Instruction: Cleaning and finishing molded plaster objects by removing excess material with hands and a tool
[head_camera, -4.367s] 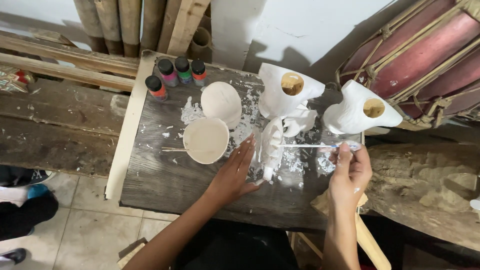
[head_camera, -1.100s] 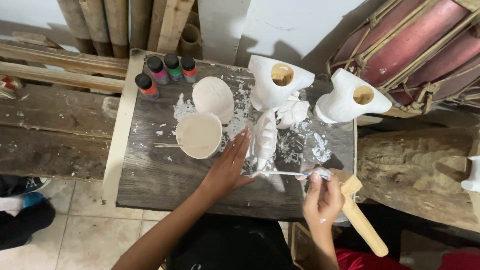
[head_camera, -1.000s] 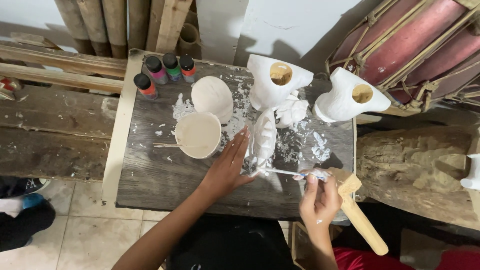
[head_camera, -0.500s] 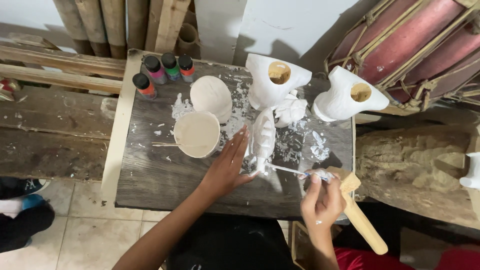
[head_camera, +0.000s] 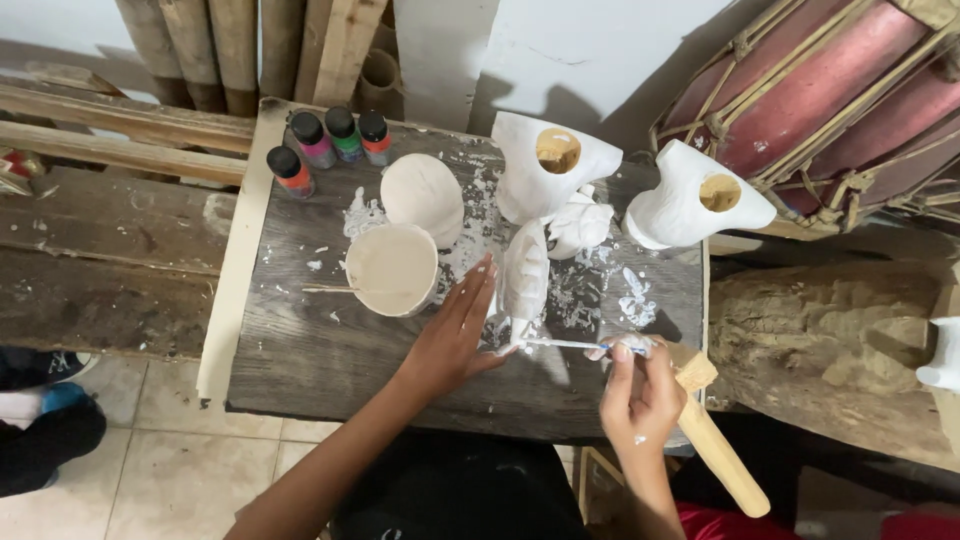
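My left hand (head_camera: 455, 335) rests flat on the dark wooden board (head_camera: 320, 350), its fingertips touching the base of a small white figurine (head_camera: 526, 282) that stands upright. My right hand (head_camera: 640, 395) pinches a thin brush (head_camera: 560, 344) whose tip meets the figurine's lower edge. Close to the left hand sits a round bowl (head_camera: 392, 268) of white paint with a stick (head_camera: 328, 290) across its rim. Behind it lies a white dome-shaped lid (head_camera: 422, 196).
Several small paint bottles (head_camera: 328, 145) with dark caps stand at the board's back left. Two white hollow sculptures (head_camera: 548, 165) (head_camera: 695, 205) and a small white piece (head_camera: 580, 225) stand behind the figurine. A wooden mallet (head_camera: 715, 440) lies at the right edge. Red drums (head_camera: 830, 100) lean at the right.
My right hand has shifted slightly while keeping the brush tip at the figurine's base. My left hand stays against the figurine.
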